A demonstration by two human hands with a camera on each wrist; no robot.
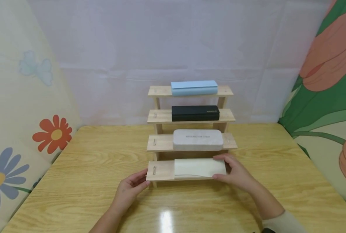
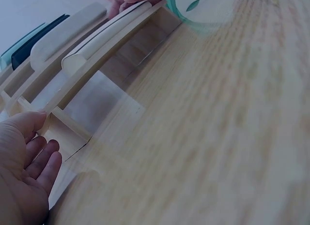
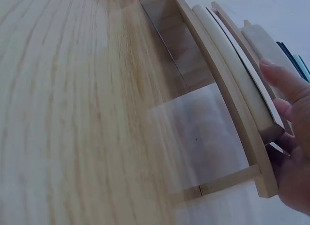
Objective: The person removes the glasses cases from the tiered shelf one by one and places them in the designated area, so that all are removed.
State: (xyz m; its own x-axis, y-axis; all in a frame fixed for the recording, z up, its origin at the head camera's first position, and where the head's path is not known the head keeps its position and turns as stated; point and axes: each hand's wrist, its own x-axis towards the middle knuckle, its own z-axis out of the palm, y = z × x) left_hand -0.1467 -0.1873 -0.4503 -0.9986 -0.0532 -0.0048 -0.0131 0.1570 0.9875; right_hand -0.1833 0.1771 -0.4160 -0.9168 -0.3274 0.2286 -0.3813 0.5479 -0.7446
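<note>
A four-step wooden display rack (image 1: 161,171) stands on the table. Its lowest shelf bears a cream-white glasses case (image 1: 194,167) with a folded flap. My right hand (image 1: 234,171) holds this case by its right end, thumb at the front edge and index finger at the back. At the left end of that same shelf, my left hand (image 1: 132,187) pinches the wood; in the left wrist view the other fingers (image 2: 47,167) hang loosely curled below. Higher up sit a light grey case (image 1: 197,142), a black case (image 1: 195,116) and a light blue case (image 1: 194,89), one per shelf.
The rack stands on a wood-grain table (image 1: 88,155). Behind it hangs a white cloth (image 1: 117,48). Flower-patterned cloths, one with a red flower (image 1: 56,134) and one with large pink blooms (image 1: 333,48), hang at the left and right.
</note>
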